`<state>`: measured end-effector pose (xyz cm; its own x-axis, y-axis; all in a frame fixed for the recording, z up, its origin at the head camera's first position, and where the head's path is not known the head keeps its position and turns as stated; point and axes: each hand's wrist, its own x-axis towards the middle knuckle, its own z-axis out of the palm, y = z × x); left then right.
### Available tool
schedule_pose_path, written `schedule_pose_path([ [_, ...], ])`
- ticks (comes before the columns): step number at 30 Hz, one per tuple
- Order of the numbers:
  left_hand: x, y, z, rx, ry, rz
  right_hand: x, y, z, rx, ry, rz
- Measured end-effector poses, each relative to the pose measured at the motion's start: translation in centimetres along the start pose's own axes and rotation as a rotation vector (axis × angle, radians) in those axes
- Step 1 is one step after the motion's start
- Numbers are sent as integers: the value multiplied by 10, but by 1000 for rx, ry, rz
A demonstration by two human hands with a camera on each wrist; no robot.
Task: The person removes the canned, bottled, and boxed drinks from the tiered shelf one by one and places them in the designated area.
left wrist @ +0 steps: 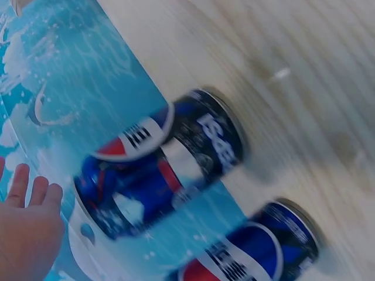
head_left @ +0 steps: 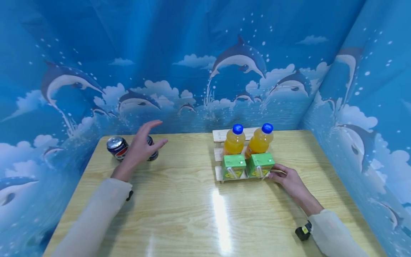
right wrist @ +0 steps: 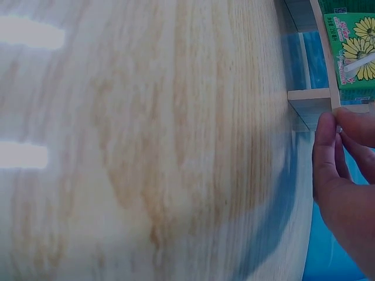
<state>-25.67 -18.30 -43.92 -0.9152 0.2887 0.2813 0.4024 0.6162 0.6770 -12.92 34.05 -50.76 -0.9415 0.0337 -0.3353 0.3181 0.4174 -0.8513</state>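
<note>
My left hand [head_left: 140, 150] is held up with thumb and fingers apart, in front of the second of two soda cans. The left wrist view shows a Pepsi can [left wrist: 170, 158] upright on the table and another Pepsi can [left wrist: 258, 246] beside it; the hand [left wrist: 29, 228] is apart from both. On the right, my right hand [head_left: 289, 180] pinches the front right corner of a stepped wooden rack [head_left: 219, 173]. The rack bears two orange juice bottles [head_left: 234, 142] with blue caps. In front of them stand two green drink cartons [head_left: 233, 166] with straws.
The wooden table [head_left: 179, 207] ends at a blue dolphin-print curtain [head_left: 179, 71] behind and at the sides. A small black device [head_left: 303, 231] sits at the right sleeve.
</note>
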Motion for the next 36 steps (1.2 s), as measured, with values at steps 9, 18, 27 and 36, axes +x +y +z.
schedule_pose_path([
  [9,20,26,28,-54,-111,62,0,2,1,6,3,-6],
  [18,37,57,59,-98,-254,130,0,2,2,12,2,-18],
  [27,58,98,77,-137,-303,205,-2,1,0,24,-3,-11],
  [36,68,130,99,-229,-394,243,0,-1,1,-6,-4,-18],
])
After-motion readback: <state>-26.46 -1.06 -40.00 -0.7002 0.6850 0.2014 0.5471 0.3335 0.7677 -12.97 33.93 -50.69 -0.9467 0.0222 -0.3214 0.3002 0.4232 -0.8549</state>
